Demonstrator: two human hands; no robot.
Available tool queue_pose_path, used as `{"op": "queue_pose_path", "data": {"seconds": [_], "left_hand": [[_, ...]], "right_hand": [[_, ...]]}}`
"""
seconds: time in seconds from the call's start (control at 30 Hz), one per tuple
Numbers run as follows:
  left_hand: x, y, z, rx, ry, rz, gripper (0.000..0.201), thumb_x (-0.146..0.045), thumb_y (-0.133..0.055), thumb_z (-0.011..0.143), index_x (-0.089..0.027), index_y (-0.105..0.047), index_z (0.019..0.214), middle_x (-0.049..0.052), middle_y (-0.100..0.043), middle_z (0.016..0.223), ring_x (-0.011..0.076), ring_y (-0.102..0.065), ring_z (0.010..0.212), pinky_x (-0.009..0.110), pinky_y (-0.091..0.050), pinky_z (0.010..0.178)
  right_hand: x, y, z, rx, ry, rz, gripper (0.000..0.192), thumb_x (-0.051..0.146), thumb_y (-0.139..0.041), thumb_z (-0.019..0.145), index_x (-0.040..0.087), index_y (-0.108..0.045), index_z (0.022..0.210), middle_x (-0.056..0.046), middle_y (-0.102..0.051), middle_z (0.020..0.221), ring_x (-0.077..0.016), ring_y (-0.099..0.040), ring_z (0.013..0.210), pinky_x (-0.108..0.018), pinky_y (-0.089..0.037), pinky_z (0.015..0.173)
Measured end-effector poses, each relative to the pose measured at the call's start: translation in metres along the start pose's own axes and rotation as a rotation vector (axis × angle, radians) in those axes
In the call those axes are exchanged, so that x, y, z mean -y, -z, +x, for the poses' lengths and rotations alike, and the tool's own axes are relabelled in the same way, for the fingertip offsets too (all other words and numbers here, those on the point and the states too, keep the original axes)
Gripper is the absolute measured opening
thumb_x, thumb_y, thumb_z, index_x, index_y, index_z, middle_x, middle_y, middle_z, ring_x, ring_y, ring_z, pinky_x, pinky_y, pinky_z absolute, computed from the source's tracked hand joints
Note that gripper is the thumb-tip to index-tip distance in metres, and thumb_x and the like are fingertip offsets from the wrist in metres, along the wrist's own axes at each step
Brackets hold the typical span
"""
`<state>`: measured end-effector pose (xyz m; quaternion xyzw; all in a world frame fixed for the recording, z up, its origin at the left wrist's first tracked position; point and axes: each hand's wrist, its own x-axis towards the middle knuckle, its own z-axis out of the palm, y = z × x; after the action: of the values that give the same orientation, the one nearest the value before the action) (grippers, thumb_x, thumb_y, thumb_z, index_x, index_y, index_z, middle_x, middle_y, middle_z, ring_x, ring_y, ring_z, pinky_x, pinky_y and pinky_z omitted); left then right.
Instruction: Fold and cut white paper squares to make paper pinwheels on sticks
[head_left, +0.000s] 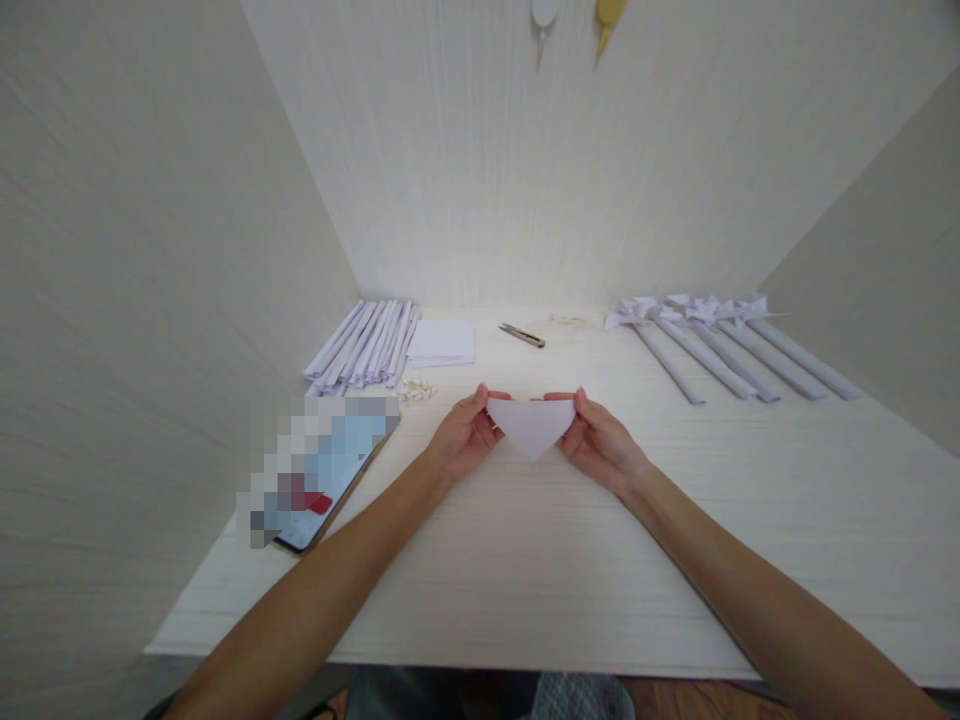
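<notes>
Hands meet above the table (525,560): left hand (465,437) and right hand (600,445) pinch the top corners of a folded paper triangle (532,424), point down. It looks light, thin, easily creased; corners suit gripping.

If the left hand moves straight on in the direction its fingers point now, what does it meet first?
The left hand points right, across the folded paper it grips; beyond that, probably the right hand, though depth is unclear.

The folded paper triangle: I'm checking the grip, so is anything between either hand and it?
Nothing visible. The left hand and right hand each pinch an upper corner of the folded paper triangle directly, above the table.
</notes>
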<state>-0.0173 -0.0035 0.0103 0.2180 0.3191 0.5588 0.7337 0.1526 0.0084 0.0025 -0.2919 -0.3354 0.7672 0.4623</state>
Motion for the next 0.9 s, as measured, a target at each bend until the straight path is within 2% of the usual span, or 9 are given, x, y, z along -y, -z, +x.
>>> {"op": "queue_pose_path", "data": {"seconds": [0.27,0.4,0.6,0.7,0.9], "left_hand": [[-0.0001,0.0012,0.0003,-0.076,-0.009,-0.075,0.026,-0.031,-0.061,0.075,-0.012,-0.062,0.057,0.001,-0.061,0.060,0.0096,-0.057,0.061,0.022,-0.045,0.062],[0.0008,0.0004,0.0009,-0.074,-0.031,-0.053,0.027,-0.031,-0.061,0.075,-0.011,-0.062,0.056,0.001,-0.061,0.059,0.0090,-0.055,0.058,0.023,-0.044,0.061],[0.0016,-0.0026,0.0016,-0.118,-0.052,-0.006,0.029,-0.032,-0.063,0.073,-0.012,-0.062,0.052,0.000,-0.057,0.053,0.0078,-0.052,0.054,0.021,-0.042,0.057],[0.0018,-0.0034,0.0005,-0.088,-0.080,0.016,0.028,-0.032,-0.065,0.071,-0.012,-0.062,0.051,0.000,-0.056,0.053,0.0072,-0.051,0.053,0.021,-0.041,0.056],[0.0018,-0.0019,-0.0020,0.046,-0.112,0.085,0.030,-0.036,-0.069,0.066,-0.012,-0.062,0.051,-0.001,-0.053,0.052,0.0065,-0.049,0.054,0.019,-0.039,0.055]], "right_hand": [[-0.0014,-0.0027,-0.0005,0.024,-0.015,-0.005,0.031,0.049,-0.067,0.064,0.019,-0.071,0.072,-0.003,-0.071,0.077,-0.0127,-0.062,0.074,-0.026,-0.047,0.074],[-0.0021,-0.0008,-0.0003,0.039,-0.012,-0.035,0.034,0.051,-0.068,0.061,0.018,-0.072,0.071,-0.003,-0.070,0.075,-0.0132,-0.061,0.074,-0.026,-0.046,0.074],[-0.0013,-0.0025,-0.0014,0.052,0.016,-0.012,0.027,0.046,-0.072,0.060,0.019,-0.070,0.064,0.000,-0.068,0.070,-0.0101,-0.058,0.070,-0.023,-0.044,0.070],[-0.0006,-0.0042,-0.0024,0.060,0.050,-0.012,0.025,0.044,-0.072,0.059,0.019,-0.070,0.060,0.001,-0.065,0.067,-0.0084,-0.055,0.065,-0.022,-0.043,0.064],[-0.0004,-0.0053,-0.0027,0.077,0.110,-0.038,0.023,0.044,-0.071,0.062,0.021,-0.069,0.058,0.001,-0.063,0.065,-0.0093,-0.052,0.063,-0.024,-0.041,0.063]]}}
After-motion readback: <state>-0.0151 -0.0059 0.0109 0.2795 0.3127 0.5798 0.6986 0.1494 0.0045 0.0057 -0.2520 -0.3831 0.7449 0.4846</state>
